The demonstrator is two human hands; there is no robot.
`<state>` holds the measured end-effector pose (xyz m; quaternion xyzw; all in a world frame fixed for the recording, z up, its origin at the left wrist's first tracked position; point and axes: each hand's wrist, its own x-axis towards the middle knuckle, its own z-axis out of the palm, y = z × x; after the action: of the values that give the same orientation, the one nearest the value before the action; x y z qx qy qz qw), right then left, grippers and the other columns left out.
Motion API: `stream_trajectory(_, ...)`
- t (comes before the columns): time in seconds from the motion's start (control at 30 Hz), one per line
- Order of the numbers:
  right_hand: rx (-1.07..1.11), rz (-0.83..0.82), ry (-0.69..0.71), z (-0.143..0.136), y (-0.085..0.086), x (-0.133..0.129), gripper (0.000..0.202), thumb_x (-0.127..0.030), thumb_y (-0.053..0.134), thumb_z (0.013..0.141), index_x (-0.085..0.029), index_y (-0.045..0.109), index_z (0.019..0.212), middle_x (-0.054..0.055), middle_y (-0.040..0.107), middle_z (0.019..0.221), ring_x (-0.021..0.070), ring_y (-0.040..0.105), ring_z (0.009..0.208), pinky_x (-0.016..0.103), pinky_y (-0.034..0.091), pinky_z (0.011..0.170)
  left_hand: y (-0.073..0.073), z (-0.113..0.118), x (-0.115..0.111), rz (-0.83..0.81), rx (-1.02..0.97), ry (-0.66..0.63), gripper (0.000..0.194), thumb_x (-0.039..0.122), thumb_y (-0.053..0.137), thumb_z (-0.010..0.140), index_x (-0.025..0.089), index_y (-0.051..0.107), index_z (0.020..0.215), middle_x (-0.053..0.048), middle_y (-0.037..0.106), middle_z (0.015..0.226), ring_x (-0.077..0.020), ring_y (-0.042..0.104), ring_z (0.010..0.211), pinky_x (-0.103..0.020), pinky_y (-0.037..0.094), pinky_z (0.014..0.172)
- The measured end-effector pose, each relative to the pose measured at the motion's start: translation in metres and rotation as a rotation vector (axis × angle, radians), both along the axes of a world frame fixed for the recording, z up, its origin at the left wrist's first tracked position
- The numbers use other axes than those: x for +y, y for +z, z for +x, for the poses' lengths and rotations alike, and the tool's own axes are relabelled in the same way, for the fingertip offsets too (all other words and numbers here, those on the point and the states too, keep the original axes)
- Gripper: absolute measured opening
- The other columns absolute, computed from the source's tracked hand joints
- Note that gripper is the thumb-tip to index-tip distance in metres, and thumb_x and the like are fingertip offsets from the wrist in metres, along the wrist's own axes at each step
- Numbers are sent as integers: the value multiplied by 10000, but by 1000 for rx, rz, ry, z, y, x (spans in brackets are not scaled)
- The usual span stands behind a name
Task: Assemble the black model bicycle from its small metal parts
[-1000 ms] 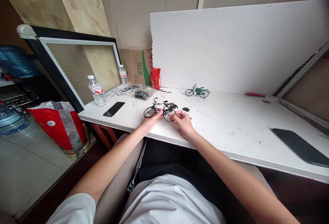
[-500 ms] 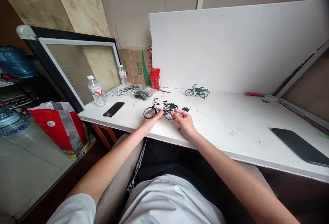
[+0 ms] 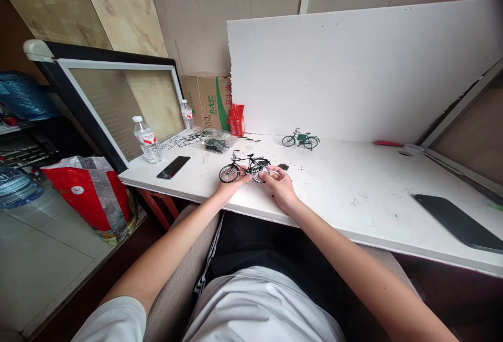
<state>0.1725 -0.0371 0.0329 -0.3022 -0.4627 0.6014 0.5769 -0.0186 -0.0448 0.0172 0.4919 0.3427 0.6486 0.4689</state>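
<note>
A black model bicycle [image 3: 229, 173] is held upright near the table's front edge, its handlebar toward the left. My left hand [image 3: 232, 187] grips the lower middle of its frame, thumb by the pedals. At the rear wheel, my right hand [image 3: 281, 184] pinches with thumb and fingers, partly covering the wheel. A small black part [image 3: 283, 166] lies on the table just beyond my right hand. Farther back stands a green model bicycle [image 3: 302, 138], complete with wheels and a green panel in its frame.
On the white table [image 3: 346, 190] lie a phone [image 3: 174, 167], a clear bag of parts [image 3: 218, 143] and black part frames [image 3: 188, 138]. Two water bottles, one nearer [image 3: 148, 140], stand left. A red box [image 3: 237, 120] and carton [image 3: 208, 102] are behind. A dark flat object [image 3: 459, 221] lies right.
The left thumb has shifted slightly right along the bicycle's lower frame. Both hands keep hold of the bicycle in nearly the same place; the whole view has moved a little.
</note>
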Motion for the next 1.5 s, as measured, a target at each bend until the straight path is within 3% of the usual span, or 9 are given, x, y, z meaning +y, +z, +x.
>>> stream_trajectory(0.3, -95, 51, -146, 1, 2, 1, 545, -521, 944, 653, -222, 663, 1011, 3, 713, 808, 198, 718, 794, 349, 586, 802, -7, 0, 2, 59, 114, 46, 410, 326, 893, 739, 184, 736, 1090, -87, 751, 1146, -253, 691, 1110, -482, 478, 1133)
stream_trajectory(0.5, -174, 138, -115, 0, 5, -4, 560, -572, 849, 776, -200, 737, 1179, 100, 761, 1104, 263, 724, 1003, 413, 629, 861, 6, 3, -4, 20, 20, 14, 452, 388, 884, 758, 180, 740, 1132, -113, 752, 1233, -297, 659, 1233, -502, 454, 1159)
stream_trajectory(0.6, -285, 249, -80, -1, 4, -5, 611, -548, 862, 772, -215, 703, 1259, 108, 737, 1170, 272, 693, 1060, 387, 638, 802, 12, 4, -7, -6, -32, 4, 465, 395, 891, 756, 184, 745, 1143, -115, 754, 1245, -307, 660, 1243, -497, 472, 1135)
stream_trajectory(0.73, -359, 334, -155, -2, -1, -4, 579, -536, 872, 759, -232, 658, 1203, 113, 680, 1241, 254, 656, 1073, 319, 612, 701, 13, 5, -7, -10, -31, 10, 427, 381, 902, 743, 187, 761, 1097, -107, 759, 1231, -303, 656, 1259, -489, 450, 1161)
stream_trajectory(0.97, -336, 341, -149, -4, -4, -4, 602, -546, 850, 783, -272, 558, 1231, 83, 654, 1148, 245, 645, 1039, 314, 596, 657, 7, 4, -4, -3, 22, 64, 433, 380, 880, 761, 184, 754, 1127, -118, 741, 1278, -305, 634, 1298, -523, 397, 1219)
stream_trajectory(1.27, -330, 334, -183, -2, -5, -2, 683, -504, 833, 802, -268, 504, 1352, 90, 692, 1123, 263, 659, 1032, 359, 592, 709, 3, 4, -4, 50, 170, 169, 404, 408, 859, 776, 182, 752, 1093, -122, 751, 1228, -290, 669, 1215, -483, 446, 1165)
stream_trajectory(1.5, -353, 328, -186, -1, -6, 1, 579, -535, 787, 829, -243, 596, 1291, 85, 687, 1049, 258, 665, 1002, 349, 578, 710, 5, 5, -7, 69, 229, 233, 335, 384, 864, 783, 207, 754, 1045, -95, 766, 1159, -274, 683, 1171, -454, 454, 1141)
